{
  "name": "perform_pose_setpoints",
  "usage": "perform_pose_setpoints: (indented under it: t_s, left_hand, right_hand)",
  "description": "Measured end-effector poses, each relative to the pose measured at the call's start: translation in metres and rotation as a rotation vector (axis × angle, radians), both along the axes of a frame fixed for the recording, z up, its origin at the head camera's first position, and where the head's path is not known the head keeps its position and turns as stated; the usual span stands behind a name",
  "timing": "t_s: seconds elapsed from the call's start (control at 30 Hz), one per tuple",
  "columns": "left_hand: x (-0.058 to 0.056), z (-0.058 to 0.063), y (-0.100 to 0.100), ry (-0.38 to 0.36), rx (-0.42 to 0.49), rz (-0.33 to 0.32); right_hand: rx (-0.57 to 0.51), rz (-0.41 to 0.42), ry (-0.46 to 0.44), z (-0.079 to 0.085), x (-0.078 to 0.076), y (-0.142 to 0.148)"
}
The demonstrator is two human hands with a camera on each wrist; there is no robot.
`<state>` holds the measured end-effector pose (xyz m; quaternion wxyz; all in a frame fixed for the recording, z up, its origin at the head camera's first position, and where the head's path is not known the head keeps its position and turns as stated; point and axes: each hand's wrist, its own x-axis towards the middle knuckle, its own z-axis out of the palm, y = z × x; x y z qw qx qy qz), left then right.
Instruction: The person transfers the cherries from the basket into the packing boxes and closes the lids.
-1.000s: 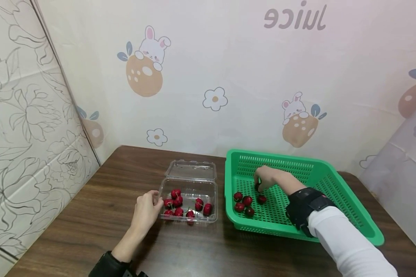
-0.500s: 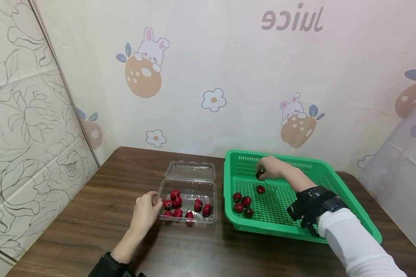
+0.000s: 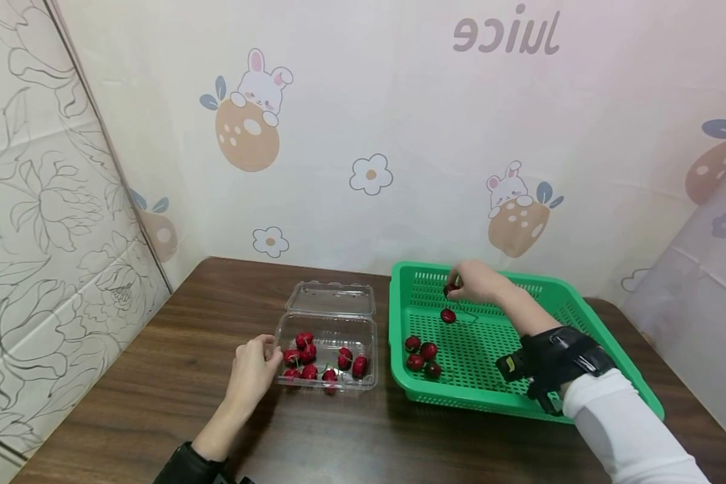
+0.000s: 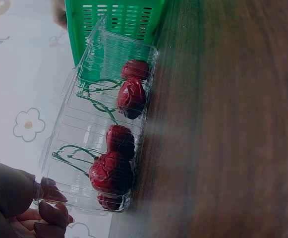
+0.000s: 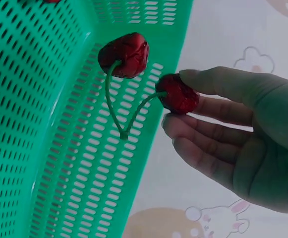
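My right hand [image 3: 474, 279] pinches a dark red cherry [image 5: 181, 94] between thumb and fingers over the back of the green basket [image 3: 478, 401]. A second cherry [image 5: 126, 54], joined to it by a forked green stem [image 5: 124, 133], hangs free. More cherries [image 3: 415, 363] lie in the basket's left front part. On the left, my left hand [image 3: 253, 370] grips the left rim of a clear plastic clamshell box [image 3: 372, 336], thumb and fingertips on its edge. Several red cherries [image 4: 111, 171] with green stems sit inside the box, its lid [image 3: 333, 299] folded back.
Box and basket stand side by side on a dark wooden table [image 3: 314, 444], a narrow gap between them. Behind the table hangs a pale printed wall cover [image 3: 399, 101] with rabbits and fruit. Another patterned panel [image 3: 66, 202] borders the left side.
My right hand has risen from the basket floor toward its back rim, lifting the joined cherries with it. The left hand stays on the box. The head view has shifted slightly.
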<state>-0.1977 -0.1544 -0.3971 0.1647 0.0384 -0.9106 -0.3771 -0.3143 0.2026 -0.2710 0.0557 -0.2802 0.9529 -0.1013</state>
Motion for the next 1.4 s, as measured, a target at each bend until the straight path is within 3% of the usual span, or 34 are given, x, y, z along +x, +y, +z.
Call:
perform_pose_setpoints:
  t_s: [0.5,0.83,1.4]
  left_hand:
    - [0.000,0.000,0.000,0.006,0.000,-0.007]
    - [0.000,0.002,0.001,0.010,0.004,-0.005]
    - [0.000,0.003,0.001,0.006,0.006,-0.005]
  right_hand:
    - [-0.101,-0.059,0.046,0.019,0.021,-0.019]
    - [-0.144,-0.030,0.095,0.028,0.036,-0.040]
    - [-0.148,-0.026,0.093,0.030,0.042,-0.090]
